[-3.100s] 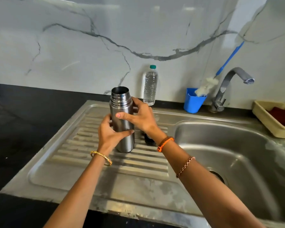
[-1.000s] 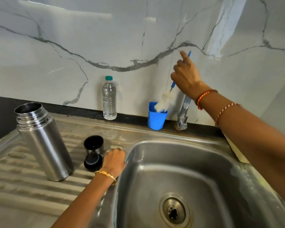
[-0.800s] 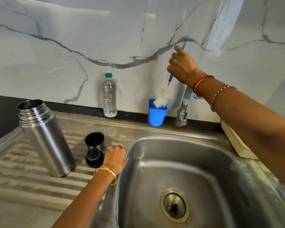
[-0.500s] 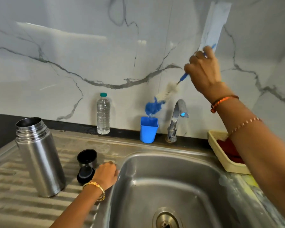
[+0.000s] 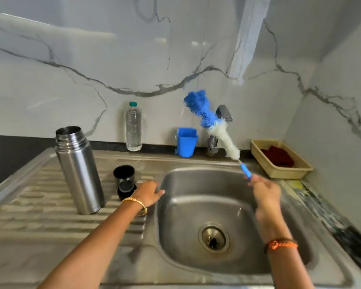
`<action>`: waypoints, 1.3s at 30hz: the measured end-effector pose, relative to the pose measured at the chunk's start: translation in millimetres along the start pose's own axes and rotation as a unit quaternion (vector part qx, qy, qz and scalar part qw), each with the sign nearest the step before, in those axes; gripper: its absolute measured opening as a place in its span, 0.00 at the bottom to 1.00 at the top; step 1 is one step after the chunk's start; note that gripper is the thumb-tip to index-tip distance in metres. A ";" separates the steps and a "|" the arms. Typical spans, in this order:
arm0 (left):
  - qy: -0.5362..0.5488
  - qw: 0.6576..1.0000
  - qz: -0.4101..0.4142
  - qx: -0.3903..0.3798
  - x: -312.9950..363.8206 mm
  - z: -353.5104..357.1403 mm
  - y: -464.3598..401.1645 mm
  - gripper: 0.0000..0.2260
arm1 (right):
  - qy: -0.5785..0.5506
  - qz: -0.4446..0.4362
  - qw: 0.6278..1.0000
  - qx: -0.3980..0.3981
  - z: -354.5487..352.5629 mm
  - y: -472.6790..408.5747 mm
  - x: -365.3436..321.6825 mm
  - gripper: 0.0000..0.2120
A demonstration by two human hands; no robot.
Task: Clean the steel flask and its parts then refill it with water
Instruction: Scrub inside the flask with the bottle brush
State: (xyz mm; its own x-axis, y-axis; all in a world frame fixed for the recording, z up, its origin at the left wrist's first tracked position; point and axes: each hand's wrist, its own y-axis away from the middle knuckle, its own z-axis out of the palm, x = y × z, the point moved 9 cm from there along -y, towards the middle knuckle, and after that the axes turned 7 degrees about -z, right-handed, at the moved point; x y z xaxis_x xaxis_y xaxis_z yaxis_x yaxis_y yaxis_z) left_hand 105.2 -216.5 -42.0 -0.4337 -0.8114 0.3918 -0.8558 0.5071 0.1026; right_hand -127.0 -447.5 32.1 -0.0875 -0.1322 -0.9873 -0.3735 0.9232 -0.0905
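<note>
The steel flask [image 5: 79,170] stands upright and uncapped on the ribbed drainboard at the left. To its right stand its cup lid [image 5: 124,174] and, just in front of that, the black stopper [image 5: 126,189]. My left hand [image 5: 147,193] rests on the sink's rim beside the stopper, fingers loosely curled, holding nothing. My right hand [image 5: 265,189] hovers over the basin and grips the blue handle of a bottle brush [image 5: 214,125], whose blue and white bristle head points up and left in front of the tap.
The steel sink basin [image 5: 206,184] with its drain lies below my right hand. Along the marble wall stand a clear water bottle [image 5: 133,127], a blue holder cup [image 5: 186,142] and the tap [image 5: 222,113]. A beige tray [image 5: 283,173] with a dark red cloth sits at the right.
My right hand has lifted the bottle brush out of the blue cup and swung down over the basin. The left hand stayed on the sink rim.
</note>
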 end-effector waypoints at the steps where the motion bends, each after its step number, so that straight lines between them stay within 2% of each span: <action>1: 0.039 0.999 0.022 0.024 2.8 -5.3 5.1 0.09 | -0.049 0.041 0.998 -0.021 10.9 16.2 16.2 0.10; 4: 0.137 0.983 0.074 0.100 4.6 -26.7 29.5 0.13 | -0.144 0.125 0.979 -0.074 44.7 65.1 48.8 0.10; 6: 0.201 0.960 0.105 0.164 -1.0 -44.3 52.4 0.11 | -0.142 0.154 0.974 -0.089 60.8 88.0 61.8 0.11; 8: 0.218 0.929 0.145 0.263 -11.2 -65.7 80.7 0.14 | -0.128 0.175 0.972 -0.096 73.2 103.1 71.7 0.13; 10: 0.219 0.883 0.169 0.380 -27.7 -86.2 112.8 0.14 | -0.140 0.189 0.966 -0.102 84.8 114.6 76.7 0.15; 12: 0.254 0.827 0.141 0.482 -57.5 -101.9 137.9 0.14 | -0.158 0.195 0.962 -0.107 95.3 123.3 76.8 0.15; 14: 0.311 0.777 0.084 0.540 -91.7 -114.3 150.7 0.22 | -0.156 0.195 0.962 -0.109 102.4 131.1 72.0 0.16; 16: 0.342 0.750 0.045 0.564 -114.4 -126.7 155.6 0.30 | -0.152 0.183 0.966 -0.104 106.0 136.5 63.5 0.17; 18: 0.367 0.757 0.007 0.540 -130.3 -138.1 147.5 0.38 | -0.160 0.145 0.971 -0.100 107.6 139.4 52.7 0.15; 21: 0.435 0.803 -0.065 0.402 -152.4 -136.6 109.1 0.45 | -0.144 0.032 0.986 -0.081 96.9 137.9 33.8 0.13; 24: 0.475 0.816 -0.121 0.307 -164.6 -132.4 84.5 0.37 | 0.003 -0.103 0.993 -0.053 75.9 131.2 4.9 0.12; 27: 0.464 0.821 -0.148 0.297 -157.1 -137.4 85.2 0.30 | 0.152 -0.180 0.971 -0.030 58.6 129.0 -28.5 0.11; 29: 0.440 0.824 -0.118 0.338 -141.3 -153.3 94.7 0.28 | 0.184 -0.214 0.959 -0.008 48.7 128.2 -46.6 0.10; 32: 0.374 0.838 -0.023 0.396 -102.9 -198.9 98.2 0.30 | 0.172 -0.262 0.948 0.055 27.4 119.7 -68.1 0.11; 36: 0.205 0.872 0.109 0.431 -30.7 -248.3 88.0 0.32 | 0.141 -0.299 0.935 0.126 -5.0 102.7 -82.3 0.17; 39: 0.093 0.879 0.164 0.439 12.5 -241.3 74.6 0.33 | 0.141 -0.305 0.931 0.145 -27.3 87.1 -75.3 0.21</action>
State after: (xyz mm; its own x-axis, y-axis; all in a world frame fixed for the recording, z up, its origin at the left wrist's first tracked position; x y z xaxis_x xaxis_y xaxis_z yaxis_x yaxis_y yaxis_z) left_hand 104.0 -118.6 191.3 -0.7144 -0.5606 0.4189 -0.6160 0.2197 -0.7565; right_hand -178.1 -367.0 102.1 -0.1947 -0.7157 -0.6707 -0.1722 0.6981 -0.6949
